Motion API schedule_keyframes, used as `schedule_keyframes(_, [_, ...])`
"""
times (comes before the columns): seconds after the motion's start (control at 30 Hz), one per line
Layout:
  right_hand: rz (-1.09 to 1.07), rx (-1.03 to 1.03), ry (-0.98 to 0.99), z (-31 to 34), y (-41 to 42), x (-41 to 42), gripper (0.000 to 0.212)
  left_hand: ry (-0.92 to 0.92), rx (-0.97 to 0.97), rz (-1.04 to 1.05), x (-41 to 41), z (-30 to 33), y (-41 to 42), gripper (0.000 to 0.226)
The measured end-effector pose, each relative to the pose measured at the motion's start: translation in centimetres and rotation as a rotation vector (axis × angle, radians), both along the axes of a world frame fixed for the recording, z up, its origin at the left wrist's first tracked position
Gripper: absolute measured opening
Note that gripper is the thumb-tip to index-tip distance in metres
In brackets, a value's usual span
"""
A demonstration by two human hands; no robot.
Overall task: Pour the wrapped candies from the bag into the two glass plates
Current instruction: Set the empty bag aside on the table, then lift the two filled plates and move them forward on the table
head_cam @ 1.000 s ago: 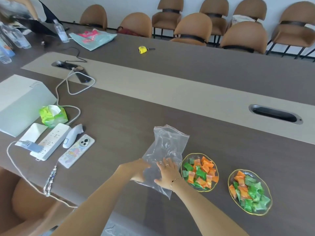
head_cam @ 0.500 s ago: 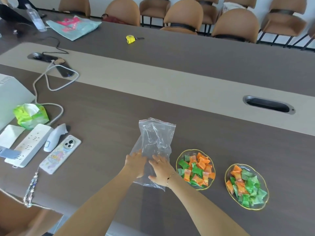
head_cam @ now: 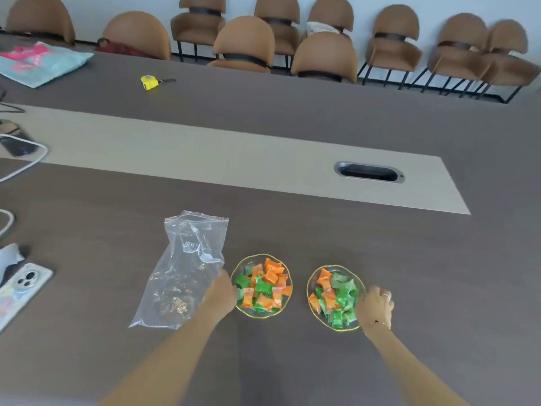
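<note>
An empty clear plastic bag [head_cam: 187,271] lies flat on the dark table, left of two gold-rimmed glass plates. Both the left plate [head_cam: 261,255] and the right plate [head_cam: 336,266] hold orange and green wrapped candies [head_cam: 265,285]. My left hand [head_cam: 221,294] is off the bag, its fingers curled against the left plate's left rim. At the right plate's right rim, my right hand [head_cam: 376,307] has its fingers curled on the edge. The fingertips of both hands are partly hidden.
A phone [head_cam: 20,288] and a white cable [head_cam: 26,168] lie at the left edge. A metal cable slot [head_cam: 369,172] sits in the table's light strip. A yellow tape measure [head_cam: 150,82] and a teal bag [head_cam: 41,63] lie far back. Brown chairs [head_cam: 244,42] line the wall.
Both hands have left the flattened bag. The left hand moved right to the left plate's rim and the right hand went across to the right plate's far rim. The view swung right.
</note>
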State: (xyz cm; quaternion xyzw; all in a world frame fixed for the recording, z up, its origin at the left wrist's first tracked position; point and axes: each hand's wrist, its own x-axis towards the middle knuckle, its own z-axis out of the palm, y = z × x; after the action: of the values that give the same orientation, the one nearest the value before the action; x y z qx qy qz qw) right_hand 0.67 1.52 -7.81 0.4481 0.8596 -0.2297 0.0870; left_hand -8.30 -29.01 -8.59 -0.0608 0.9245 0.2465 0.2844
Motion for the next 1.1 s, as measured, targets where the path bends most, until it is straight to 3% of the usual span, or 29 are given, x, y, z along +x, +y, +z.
schedule_keyframes(0.13, [-0.006, -0.085, -0.082, -1.3, 2.6, 1.8, 0.033, -0.051, 0.067, 0.185, 0.5, -2.0, 1.7, 0.032])
schedule_keyframes(0.4, [0.057, -0.343, 0.027, -1.5, 3.4, 1.3, 0.026, -0.105, 0.226, 0.463, 0.7, -3.6, 1.9, 0.027])
schedule_keyframes(0.47, [0.017, -0.434, 0.024, -1.2, 3.5, 1.3, 0.016, -0.103, 0.226, 0.504, 0.8, -3.2, 2.3, 0.026])
schedule_keyframes(0.67, [-0.022, -0.528, 0.084, 1.1, 4.3, -1.2, 0.017, -0.043, 0.233, 0.555, -0.4, -0.4, 4.3, 0.030])
schedule_keyframes(0.83, [-0.040, -0.529, 0.154, 3.6, 5.7, -7.5, 0.016, -0.049, 0.507, 0.684, -7.1, 1.2, 5.5, 0.025])
schedule_keyframes(1.1, [-0.167, -0.561, 0.256, 4.4, 6.3, -22.0, 0.016, 0.016, 0.574, 0.764, -23.1, 3.1, 8.5, 0.027])
